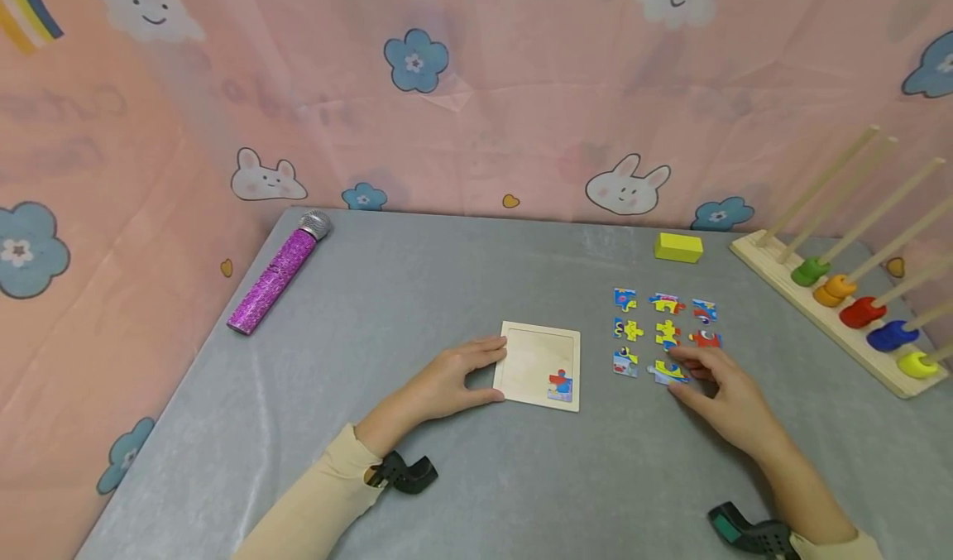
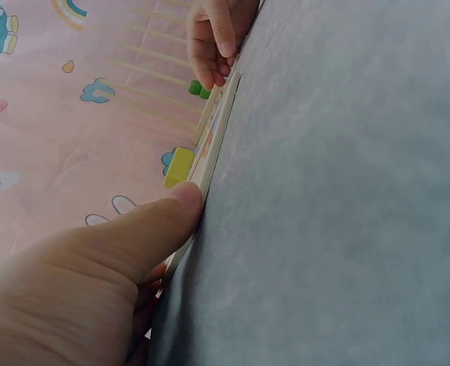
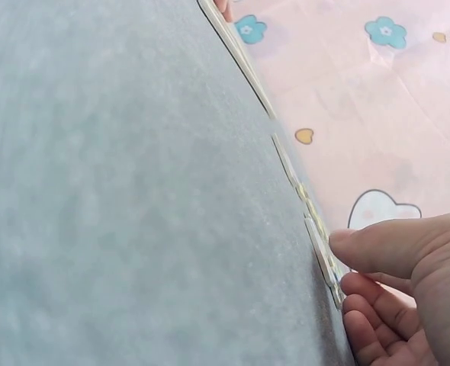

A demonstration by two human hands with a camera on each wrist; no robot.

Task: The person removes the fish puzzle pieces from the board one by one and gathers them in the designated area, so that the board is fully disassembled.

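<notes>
A square wooden puzzle tray [image 1: 532,361] lies on the grey-covered table, with one red-and-blue jigsaw piece [image 1: 561,386] in its lower right corner. My left hand [image 1: 454,382] holds the tray's left side, fingers at its upper left and thumb [image 2: 181,200] on the near edge. To the right, several colourful jigsaw pieces [image 1: 625,363] are laid out in rows. My right hand [image 1: 725,394] is over the lower right of these rows. Its thumb and index fingertips stand apart around the yellow-and-blue jigsaw piece [image 1: 665,371], which lies flat; the other fingers are loosely bent.
A yellow block [image 1: 678,247] sits near the back edge. At the right stands a wooden peg rack [image 1: 826,312] with tall rods and coloured beads. A glittery purple microphone [image 1: 275,279] lies at the back left. A pink patterned cloth [image 1: 491,130] hangs behind the table.
</notes>
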